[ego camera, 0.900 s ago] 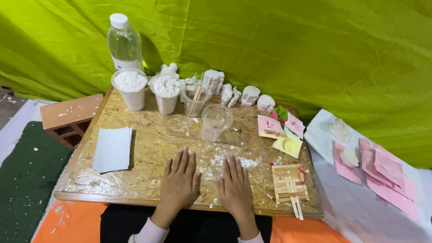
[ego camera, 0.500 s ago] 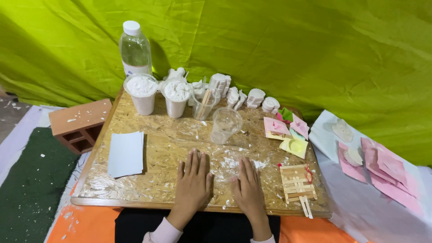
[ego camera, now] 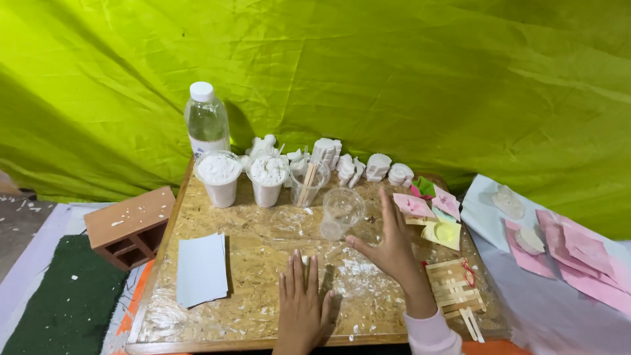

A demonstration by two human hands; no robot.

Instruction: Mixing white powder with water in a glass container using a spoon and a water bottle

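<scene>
My left hand [ego camera: 302,304] lies flat, palm down, on the chipboard table [ego camera: 263,250] near its front edge, holding nothing. My right hand [ego camera: 392,245] is raised off the board with fingers spread, just right of an empty clear plastic cup [ego camera: 340,213], thumb pointing at it without touching. Behind the cup stand two cups of white powder [ego camera: 219,176] [ego camera: 267,177], a cup of wooden sticks [ego camera: 308,184] and a clear water bottle [ego camera: 206,121]. White powder is smeared on the board between my hands.
A pale blue sheet [ego camera: 202,268] lies at front left. White plaster figures [ego camera: 358,165] line the back edge. Coloured moulds [ego camera: 430,213] and a stick raft [ego camera: 455,289] sit at right. A brick [ego camera: 130,225] and green mat [ego camera: 62,299] lie left; pink pieces [ego camera: 578,256] right.
My right hand has lifted from the table and moved forward and right toward the clear cup. My left hand stays flat. The camera has tilted up.
</scene>
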